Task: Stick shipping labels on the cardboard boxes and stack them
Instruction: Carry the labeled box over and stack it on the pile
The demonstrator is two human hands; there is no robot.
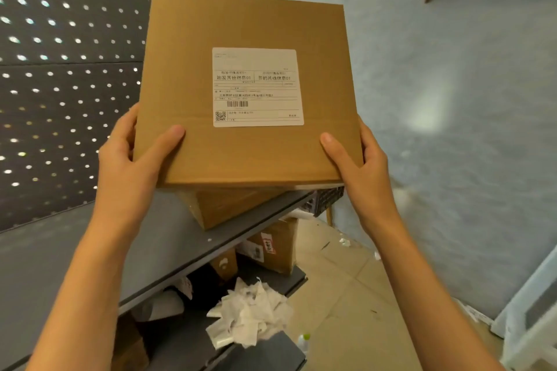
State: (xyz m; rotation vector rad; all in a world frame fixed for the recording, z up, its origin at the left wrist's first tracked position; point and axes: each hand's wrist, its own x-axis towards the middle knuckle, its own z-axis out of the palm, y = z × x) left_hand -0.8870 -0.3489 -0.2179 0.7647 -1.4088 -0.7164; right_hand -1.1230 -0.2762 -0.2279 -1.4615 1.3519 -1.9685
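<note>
Both hands hold a flat square brown cardboard box (247,87) mid-frame, white printed shipping label (257,87) already stuck on its top face, slightly right of centre. Left hand (132,156) grips the box's lower-left edge, thumb on top, fingers hidden under the side. Right hand (358,156) grips the lower-right edge the same way, thumb on top.

Step looks like stacking: just under the held box sits a second brown cardboard box (229,205), rotated relative to it, on the grey metal shelf (75,250). To do it well: turn the held box to match the lower one's corners, lower it flat, keep the label up, let go only once it sits level. Lower box is near the shelf's front edge, so an off-centre drop could tip the stack.

Surroundings: dark perforated pegboard panel (66,69) upper left behind the shelf. Pale blue-grey wall (437,99) on the right. Lower shelf holds more labelled brown cartons (277,247) and a heap of crumpled white backing paper (250,313), bottom centre. Beige tiled floor (346,295) lower right, a few scraps on it.
</note>
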